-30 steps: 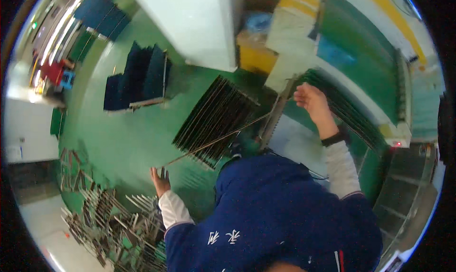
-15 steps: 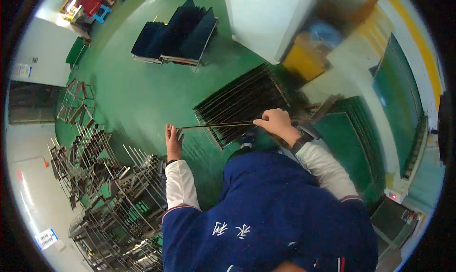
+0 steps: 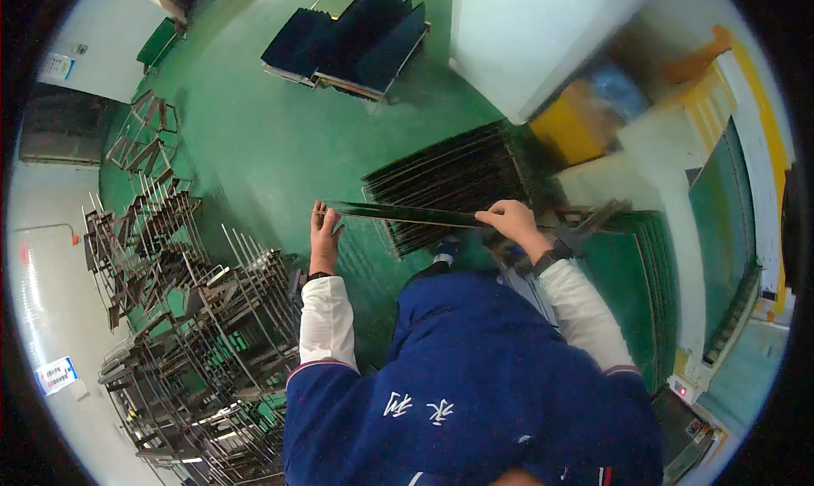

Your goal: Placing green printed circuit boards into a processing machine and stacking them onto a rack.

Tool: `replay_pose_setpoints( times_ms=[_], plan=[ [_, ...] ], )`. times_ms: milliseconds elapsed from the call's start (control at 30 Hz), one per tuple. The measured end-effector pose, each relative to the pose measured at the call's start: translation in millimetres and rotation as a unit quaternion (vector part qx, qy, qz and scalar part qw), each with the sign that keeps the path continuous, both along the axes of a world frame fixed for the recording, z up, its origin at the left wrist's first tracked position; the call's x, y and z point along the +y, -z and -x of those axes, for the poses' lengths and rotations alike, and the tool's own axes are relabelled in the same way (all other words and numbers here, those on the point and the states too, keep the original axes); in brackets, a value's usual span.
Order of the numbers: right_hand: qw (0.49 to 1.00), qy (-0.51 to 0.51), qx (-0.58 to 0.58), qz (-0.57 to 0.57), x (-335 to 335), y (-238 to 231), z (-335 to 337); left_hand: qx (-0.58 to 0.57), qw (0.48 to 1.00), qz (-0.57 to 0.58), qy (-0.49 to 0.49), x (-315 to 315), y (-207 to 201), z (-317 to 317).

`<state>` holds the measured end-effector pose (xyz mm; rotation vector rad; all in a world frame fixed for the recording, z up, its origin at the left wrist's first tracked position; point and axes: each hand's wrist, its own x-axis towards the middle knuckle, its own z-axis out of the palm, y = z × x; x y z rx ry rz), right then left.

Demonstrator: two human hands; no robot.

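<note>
A thin, dark green panel [image 3: 409, 215] spans the gap between my two hands, seen nearly edge-on, so most of its face is hidden. My left hand [image 3: 323, 242] grips its left end, fingers pointing up. At the other end, my right hand [image 3: 514, 226] pinches the edge between thumb and fingers. Just beyond the panel, a low rack of dark upright panels [image 3: 458, 168] stands on the floor. Several green panels [image 3: 632, 282] lean together to the right of my right forearm.
Many metal racks [image 3: 212, 350] crowd the left side. Farther off stands a cart of dark sheets [image 3: 352, 41]. A white cabinet or partition [image 3: 530, 41] rises at the back right, beside a yellow bin [image 3: 568, 125]. Machinery with a green sheet [image 3: 721, 240] lines the right side.
The panel has tilted, so a sliver of its face now shows instead of only a thin edge. Both hands keep their hold. The view has turned slightly, shifting the surroundings.
</note>
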<state>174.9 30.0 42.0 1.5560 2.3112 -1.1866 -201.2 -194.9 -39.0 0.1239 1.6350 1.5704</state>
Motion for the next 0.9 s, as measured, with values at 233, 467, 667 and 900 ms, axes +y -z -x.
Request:
replay_pose_setpoints(
  times_ms=[233, 467, 667, 900],
  plan=[
    [0.976, -0.065, 0.022, -0.208, -11.0, 0.9, -0.1, 0.021, 0.999, 0.028, -0.012, 4.7, -10.8, -7.3],
    [0.948, -0.071, 0.059, -0.305, -19.2, 7.1, 0.9, 0.062, 0.994, 0.080, -0.039, 4.5, -11.6, -10.3],
    [0.949, -0.068, 0.057, -0.302, -13.8, 5.2, 2.0, 0.421, 0.876, 0.222, -0.079, 13.6, -40.3, -31.3],
    [0.954, -0.071, 0.050, -0.288, -10.7, 9.1, 2.1, 0.638, 0.764, 0.041, 0.086, 51.0, -88.1, -92.9]
  ],
)
